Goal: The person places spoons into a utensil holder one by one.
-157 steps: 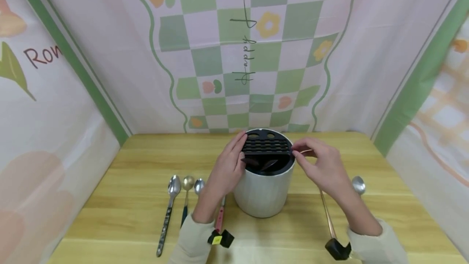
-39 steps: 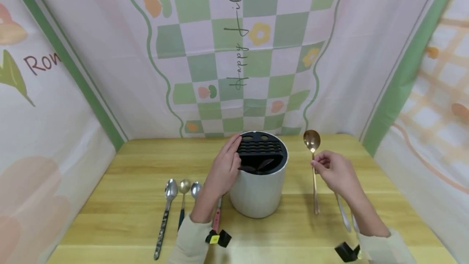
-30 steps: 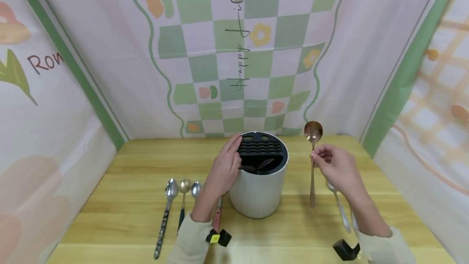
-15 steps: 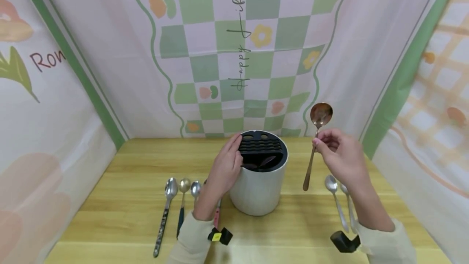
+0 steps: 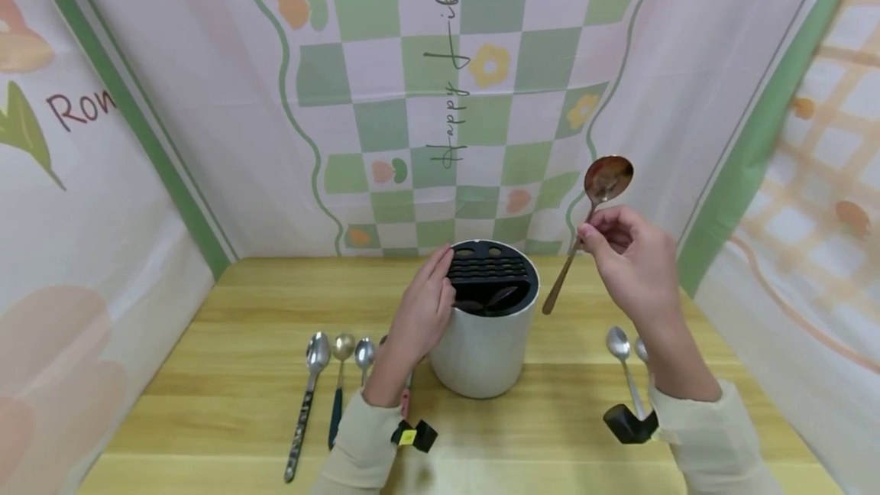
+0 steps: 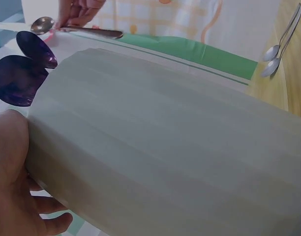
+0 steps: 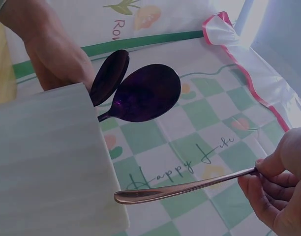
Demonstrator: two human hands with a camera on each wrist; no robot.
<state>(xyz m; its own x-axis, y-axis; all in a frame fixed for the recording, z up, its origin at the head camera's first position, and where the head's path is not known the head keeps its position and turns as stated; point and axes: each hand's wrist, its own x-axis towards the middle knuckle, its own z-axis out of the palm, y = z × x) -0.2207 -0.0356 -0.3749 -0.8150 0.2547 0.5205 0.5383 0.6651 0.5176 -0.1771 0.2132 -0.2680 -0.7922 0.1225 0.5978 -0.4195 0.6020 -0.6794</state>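
Note:
A white ribbed utensil holder (image 5: 481,357) with a black slotted lid (image 5: 490,267) stands on the table. My left hand (image 5: 422,308) rests against its left side near the rim, fingers mostly straight. Two dark purple spoons (image 7: 148,93) stick up out of the holder's open section. To the right of the holder, in the air, my right hand (image 5: 632,266) pinches a copper-coloured spoon (image 5: 608,178) by the handle. That spoon is tilted, bowl up, and its handle end (image 7: 135,196) points down toward the holder's rim, seemingly just apart from it in the head view.
Several spoons lie left of the holder, including a silver one with a patterned handle (image 5: 302,411) and a gold one with a blue handle (image 5: 337,396); my left arm partly covers others. Two silver spoons (image 6: 278,49) lie at the right. Printed cloth (image 5: 385,121) hangs behind.
My right hand has lifted the copper-coloured spoon from the right side of the table and raised it, its handle end swinging left toward the holder. The left hand stays in place.

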